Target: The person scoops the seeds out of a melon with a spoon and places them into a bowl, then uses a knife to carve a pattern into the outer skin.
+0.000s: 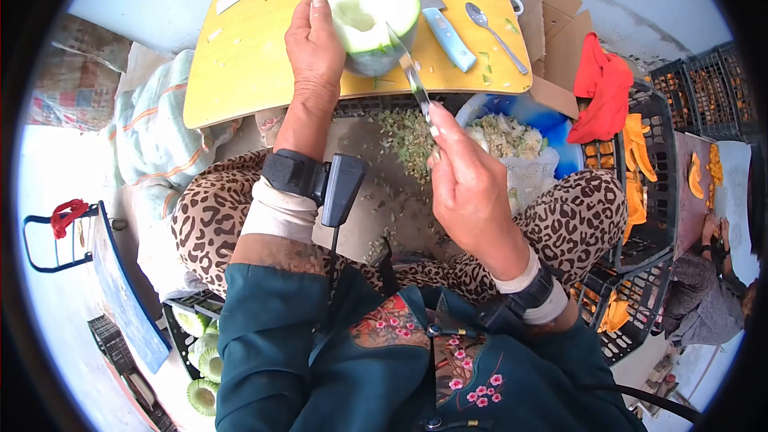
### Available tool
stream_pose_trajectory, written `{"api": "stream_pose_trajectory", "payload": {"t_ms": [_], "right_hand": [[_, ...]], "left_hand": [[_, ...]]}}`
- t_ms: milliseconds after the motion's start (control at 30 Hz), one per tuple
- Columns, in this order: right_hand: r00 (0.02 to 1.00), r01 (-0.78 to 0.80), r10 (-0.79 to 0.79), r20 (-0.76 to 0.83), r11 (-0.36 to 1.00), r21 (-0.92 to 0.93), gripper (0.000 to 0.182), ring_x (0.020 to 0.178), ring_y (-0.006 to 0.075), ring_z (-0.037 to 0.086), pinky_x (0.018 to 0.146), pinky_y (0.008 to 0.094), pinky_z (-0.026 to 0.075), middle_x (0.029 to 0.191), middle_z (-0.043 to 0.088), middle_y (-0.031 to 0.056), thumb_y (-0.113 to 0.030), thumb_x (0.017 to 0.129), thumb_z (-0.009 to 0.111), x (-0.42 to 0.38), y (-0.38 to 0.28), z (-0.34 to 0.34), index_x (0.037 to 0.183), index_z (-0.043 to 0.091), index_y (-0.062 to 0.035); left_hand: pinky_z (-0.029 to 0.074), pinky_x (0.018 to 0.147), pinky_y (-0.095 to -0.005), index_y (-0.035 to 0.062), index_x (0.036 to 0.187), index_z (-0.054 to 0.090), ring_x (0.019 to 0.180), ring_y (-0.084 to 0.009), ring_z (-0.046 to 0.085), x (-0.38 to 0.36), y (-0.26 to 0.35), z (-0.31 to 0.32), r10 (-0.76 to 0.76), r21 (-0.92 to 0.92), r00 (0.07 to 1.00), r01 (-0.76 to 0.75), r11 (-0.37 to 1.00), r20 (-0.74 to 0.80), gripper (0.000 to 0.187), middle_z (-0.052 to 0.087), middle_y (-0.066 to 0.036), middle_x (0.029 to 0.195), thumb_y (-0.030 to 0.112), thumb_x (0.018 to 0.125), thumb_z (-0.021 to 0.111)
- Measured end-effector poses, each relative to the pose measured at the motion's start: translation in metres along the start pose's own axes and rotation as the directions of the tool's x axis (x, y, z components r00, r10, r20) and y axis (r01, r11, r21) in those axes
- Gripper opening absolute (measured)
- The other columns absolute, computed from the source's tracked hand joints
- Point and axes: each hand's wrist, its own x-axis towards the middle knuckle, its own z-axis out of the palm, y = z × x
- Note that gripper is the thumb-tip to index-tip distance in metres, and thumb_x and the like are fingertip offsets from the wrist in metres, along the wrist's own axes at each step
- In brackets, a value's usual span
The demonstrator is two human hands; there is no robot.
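My left hand (pixel 314 44) grips the left side of a cut green melon (pixel 374 14), its pale inside facing up with a hollow in the middle. In my right hand (pixel 472 180) is a slim knife (pixel 414 78), its tip at the melon's right rim. The melon is over the front part of a yellow table (pixel 240 56). Behind and right of it lies a large knife with a light blue handle (pixel 450 40), and beside that a metal spoon (pixel 498 38).
A blue basin (pixel 568 156) with pale pulp and seeds stands below the table's right side. Crates (pixel 660 184) of orange pieces, a red cloth (pixel 600 84) and a cardboard box (pixel 548 20) are at right. Another person (pixel 708 300) sits at far right. Cut melons (pixel 204 368) fill a lower-left crate.
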Motion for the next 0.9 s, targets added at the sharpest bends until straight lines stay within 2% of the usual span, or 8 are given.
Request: {"api": "stream_pose_trajectory", "payload": {"t_ms": [100, 200, 300, 400, 500, 700, 900], "right_hand": [[0.995, -0.08, 0.076, 0.065, 0.995, 0.059, 0.044, 0.085, 0.023, 0.069, 0.074, 0.0314, 0.054, 0.1, 0.067, 0.0207, 0.011, 0.087, 0.051, -0.013, 0.008, -0.008, 0.13, 0.053, 0.0018], [0.994, -0.102, 0.104, -0.016, 0.989, 0.111, 0.048, 0.084, 0.0365, 0.065, 0.072, 0.04, 0.052, 0.096, 0.064, 0.0238, 0.01, 0.082, 0.053, -0.011, 0.013, -0.01, 0.129, 0.053, 0.0028], [0.996, -0.047, 0.052, -0.074, 0.996, 0.076, 0.049, 0.079, 0.0342, 0.064, 0.07, 0.0388, 0.052, 0.091, 0.063, 0.0213, 0.01, 0.082, 0.053, -0.004, 0.014, -0.01, 0.13, 0.053, 0.0018], [0.997, -0.07, 0.07, -0.042, 0.997, 0.017, 0.041, 0.086, 0.017, 0.067, 0.073, 0.0284, 0.053, 0.101, 0.067, 0.0179, 0.009, 0.089, 0.051, -0.002, 0.013, -0.01, 0.129, 0.054, 0.002], [0.997, -0.058, 0.057, -0.057, 0.998, -0.016, 0.041, 0.086, 0.0171, 0.067, 0.074, 0.0285, 0.053, 0.101, 0.067, 0.0182, 0.009, 0.089, 0.052, 0.001, 0.007, -0.009, 0.13, 0.054, 0.0021], [0.993, -0.101, 0.104, -0.051, 0.993, 0.053, 0.042, 0.086, 0.0173, 0.067, 0.075, 0.0286, 0.054, 0.099, 0.067, 0.0173, 0.009, 0.089, 0.052, -0.001, 0.01, -0.002, 0.13, 0.054, 0.002], [0.996, -0.072, 0.078, -0.054, 0.992, 0.108, 0.042, 0.083, 0.0147, 0.066, 0.074, 0.0278, 0.053, 0.097, 0.067, 0.0152, 0.009, 0.09, 0.051, -0.007, 0.013, 0.0, 0.131, 0.053, 0.0006]], "left_hand": [[0.046, 0.091, -0.0294, -0.0033, 0.124, 0.057, 0.102, -0.0158, 0.057, 0.0, 0.003, -0.005, -0.017, -0.024, 1.0, 0.017, 1.0, 0.022, 0.043, 0.064, -0.01, 0.111, 0.031, 0.1, 0.048], [0.045, 0.091, -0.0295, -0.0021, 0.125, 0.056, 0.103, -0.0159, 0.057, 0.001, 0.001, -0.007, -0.003, -0.04, 0.996, 0.006, 0.999, 0.086, 0.043, 0.063, -0.01, 0.112, 0.032, 0.1, 0.049], [0.045, 0.092, -0.0294, -0.001, 0.127, 0.056, 0.105, -0.0161, 0.056, 0.001, 0.002, -0.007, -0.029, -0.05, 0.995, 0.034, 0.998, 0.096, 0.043, 0.063, -0.01, 0.114, 0.032, 0.1, 0.049], [0.044, 0.094, -0.0294, -0.0001, 0.127, 0.056, 0.106, -0.0165, 0.056, 0.0, 0.004, -0.008, -0.035, -0.036, 0.995, 0.039, 0.999, 0.094, 0.043, 0.062, -0.01, 0.115, 0.033, 0.1, 0.05], [0.044, 0.094, -0.0297, 0.0, 0.128, 0.055, 0.107, -0.0168, 0.056, 0.0, 0.005, -0.012, -0.026, -0.014, 0.994, 0.028, 1.0, 0.107, 0.044, 0.062, -0.01, 0.116, 0.033, 0.1, 0.049], [0.043, 0.096, -0.0305, 0.0005, 0.134, 0.049, 0.11, -0.0175, 0.054, -0.004, 0.008, -0.012, -0.045, -0.031, 0.995, 0.048, 0.998, 0.094, 0.05, 0.06, -0.012, 0.121, 0.037, 0.1, 0.049], [0.043, 0.096, -0.0324, -0.0055, 0.137, 0.042, 0.113, -0.0219, 0.054, -0.003, -0.002, -0.017, -0.016, 0.025, 1.0, 0.015, 1.0, 0.025, 0.067, 0.056, -0.018, 0.124, 0.05, 0.099, 0.046]]}}
